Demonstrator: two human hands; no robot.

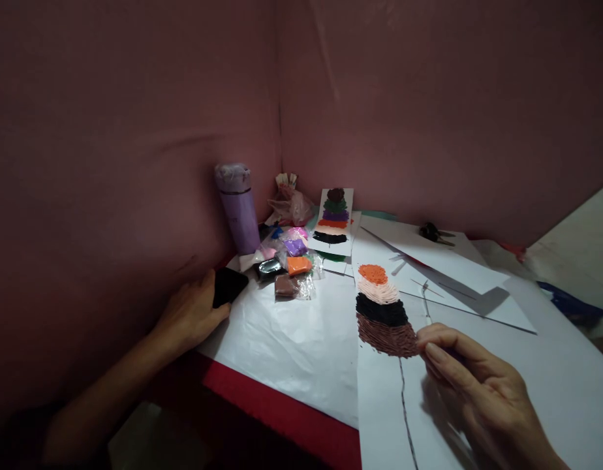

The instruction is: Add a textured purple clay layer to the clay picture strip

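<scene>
My left hand (191,312) is around a black phone (230,287) at the table's left edge, thumb and fingers on its near end. My right hand (485,385) is closed in a pinch at the right side of a white paper (380,405) with a clay picture on it. This picture has bands of orange, pale pink, black and brown clay (387,336), and a thin dark line runs down below them. The exact contact under the right fingertips is partly hidden. Just above that hand lies a thin tool with a pale handle (426,303).
Packets of coloured clay (295,264) lie beside a purple bottle (240,212) near the wall. Another banded clay picture (333,222) leans at the back, near a plastic bag (292,203). Loose white sheets (443,258) and keys (434,233) lie at the back right.
</scene>
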